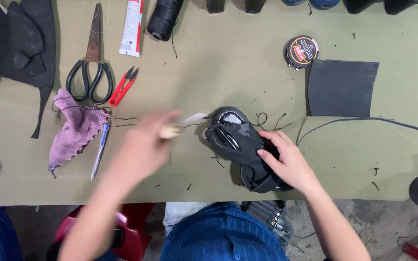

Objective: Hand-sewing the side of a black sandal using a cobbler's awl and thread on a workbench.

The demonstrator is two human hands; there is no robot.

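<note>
Left hand [146,145] blurred, fingers curled closed in a pinch, forearm angled up from lower left. Right hand [286,162] palm down, fingers bent, forearm from lower right

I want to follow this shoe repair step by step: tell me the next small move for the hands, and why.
Probably bring the left hand the rest of the way to the small black shoe. That hand is motion-blurred, holding a pale-handled tool beside the shoe's toe, while the right hand presses on the shoe on the olive cloth-covered table, with thread trailing from it.
</note>
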